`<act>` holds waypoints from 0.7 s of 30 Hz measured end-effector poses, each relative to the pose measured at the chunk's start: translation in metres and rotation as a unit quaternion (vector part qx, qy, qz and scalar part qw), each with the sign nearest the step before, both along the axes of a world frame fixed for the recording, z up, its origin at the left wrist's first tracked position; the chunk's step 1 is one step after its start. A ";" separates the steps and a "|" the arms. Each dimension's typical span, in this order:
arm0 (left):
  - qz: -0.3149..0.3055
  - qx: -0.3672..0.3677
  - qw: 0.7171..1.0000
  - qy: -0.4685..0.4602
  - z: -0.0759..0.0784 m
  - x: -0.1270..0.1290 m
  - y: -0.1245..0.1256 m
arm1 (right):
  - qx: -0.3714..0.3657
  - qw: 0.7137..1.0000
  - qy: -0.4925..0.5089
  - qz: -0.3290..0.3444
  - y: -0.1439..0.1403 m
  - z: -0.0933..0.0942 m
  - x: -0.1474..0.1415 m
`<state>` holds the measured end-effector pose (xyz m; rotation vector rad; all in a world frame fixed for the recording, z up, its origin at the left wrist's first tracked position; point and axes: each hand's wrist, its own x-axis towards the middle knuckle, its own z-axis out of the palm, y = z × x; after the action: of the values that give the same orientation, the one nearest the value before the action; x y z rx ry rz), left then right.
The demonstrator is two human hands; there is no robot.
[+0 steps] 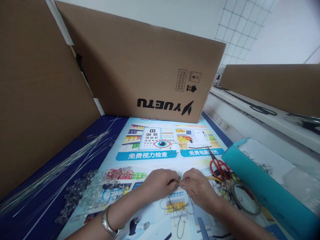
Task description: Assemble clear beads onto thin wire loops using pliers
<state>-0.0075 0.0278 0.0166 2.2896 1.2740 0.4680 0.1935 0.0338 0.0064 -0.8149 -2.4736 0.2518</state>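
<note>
My left hand [161,183] and my right hand [200,186] meet over the printed sheet, fingertips pinched together. Between them is thin wire [180,216], which hangs down in several loose loops and curls. A small yellowish spot shows at the fingertips; I cannot make out what it is. A silver bangle [106,221] circles my left wrist. Clear round beads [95,191] lie in a spread pile to the left of my left hand. Scissors with red handles [220,168] rest just beyond my right hand, beside a tangle of thin wire and a roll of tape [246,197].
Cardboard panels [140,60] stand at the back and left. Long thin strands [62,166] lie across the blue table cover at left. A teal-edged box [267,186] on the right holds wire pieces. More fine wire [175,151] lies ahead on the printed sheet [152,166].
</note>
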 end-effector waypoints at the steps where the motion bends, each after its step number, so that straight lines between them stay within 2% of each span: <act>1: 0.001 0.000 1.000 -0.002 0.000 0.000 0.000 | 0.013 1.000 -0.006 -0.002 0.000 -0.001 0.000; 7: -0.004 -0.010 1.000 -0.005 0.002 -0.001 0.000 | 0.094 0.994 -0.049 0.016 -0.003 0.000 0.000; 14: -0.006 -0.013 1.000 -0.001 0.004 -0.002 0.000 | 0.146 0.977 -0.136 0.075 -0.005 0.012 0.000; 21: -0.012 -0.019 1.000 -0.013 0.001 -0.002 0.000 | 0.206 0.957 -0.174 0.103 -0.001 0.011 -0.001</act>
<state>-0.0095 0.0282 0.0178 2.2571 1.2321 0.4594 0.1926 0.0324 0.0176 -0.4531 -2.7980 -0.3610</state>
